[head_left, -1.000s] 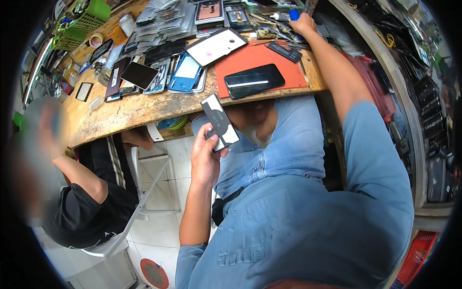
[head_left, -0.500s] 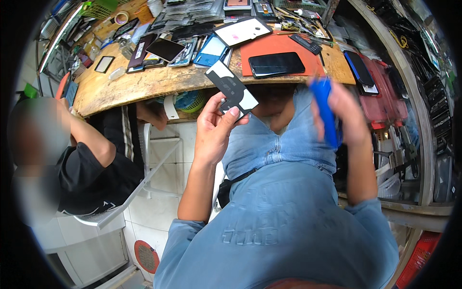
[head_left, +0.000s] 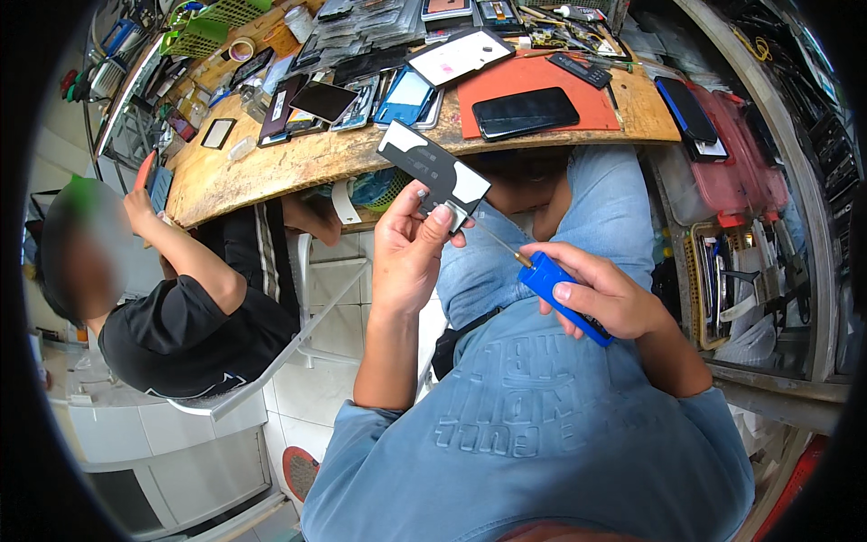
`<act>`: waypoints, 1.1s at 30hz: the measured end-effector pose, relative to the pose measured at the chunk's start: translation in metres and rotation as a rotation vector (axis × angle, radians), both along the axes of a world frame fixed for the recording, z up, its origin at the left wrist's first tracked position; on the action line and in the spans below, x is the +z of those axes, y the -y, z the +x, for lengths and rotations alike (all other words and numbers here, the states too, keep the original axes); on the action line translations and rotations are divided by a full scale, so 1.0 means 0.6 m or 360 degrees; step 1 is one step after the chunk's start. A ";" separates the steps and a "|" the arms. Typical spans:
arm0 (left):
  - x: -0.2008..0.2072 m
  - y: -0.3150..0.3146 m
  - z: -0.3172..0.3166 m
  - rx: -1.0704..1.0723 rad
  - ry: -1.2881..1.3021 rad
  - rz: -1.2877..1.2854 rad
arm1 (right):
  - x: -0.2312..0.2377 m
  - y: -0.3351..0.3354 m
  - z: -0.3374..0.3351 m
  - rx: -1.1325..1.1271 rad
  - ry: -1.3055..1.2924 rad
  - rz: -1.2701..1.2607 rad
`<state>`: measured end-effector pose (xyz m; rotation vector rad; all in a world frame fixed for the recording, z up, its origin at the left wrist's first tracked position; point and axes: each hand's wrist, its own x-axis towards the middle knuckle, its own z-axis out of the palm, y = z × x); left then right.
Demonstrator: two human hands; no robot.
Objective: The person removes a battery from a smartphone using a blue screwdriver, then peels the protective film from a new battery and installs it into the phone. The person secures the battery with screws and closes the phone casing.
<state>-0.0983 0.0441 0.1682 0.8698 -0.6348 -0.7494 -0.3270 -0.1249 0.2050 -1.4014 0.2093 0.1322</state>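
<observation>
Just below the wooden workbench (head_left: 271,172), the left hand (head_left: 411,257) pinches a phone back panel (head_left: 433,174) by its lower end; the right hand (head_left: 601,294) wraps shut around a blue screwdriver (head_left: 562,294), its tip meeting the panel's lower edge; a black phone (head_left: 524,112) lies on the bench's orange mat (head_left: 596,107).

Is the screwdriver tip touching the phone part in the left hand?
Touching: the head view shows the screwdriver tip meeting the lower edge of the phone part.
</observation>
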 end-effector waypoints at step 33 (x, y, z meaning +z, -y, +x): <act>-0.041 0.100 0.123 0.0282 0.0782 0.0860 | -0.060 0.006 -0.005 0.0365 0.0232 -0.1039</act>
